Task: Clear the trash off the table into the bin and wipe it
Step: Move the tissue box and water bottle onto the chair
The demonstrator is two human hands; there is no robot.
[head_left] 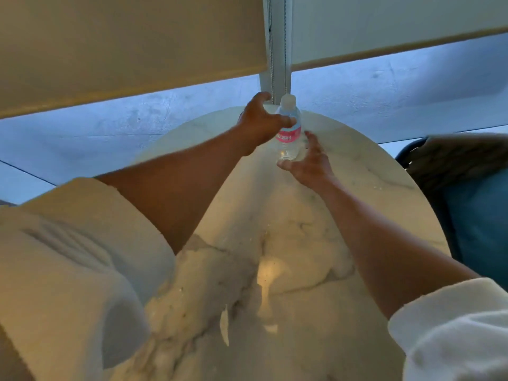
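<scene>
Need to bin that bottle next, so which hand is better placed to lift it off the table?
Left. The left hand already wraps its grip round the clear plastic water bottle with the pink label, which stands upright on the round marble table. The right hand is open beside the bottle's base.

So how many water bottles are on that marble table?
1: a clear water bottle with a pink label, upright at the table's far edge, gripped by the left hand. Arms may hide others.
</scene>
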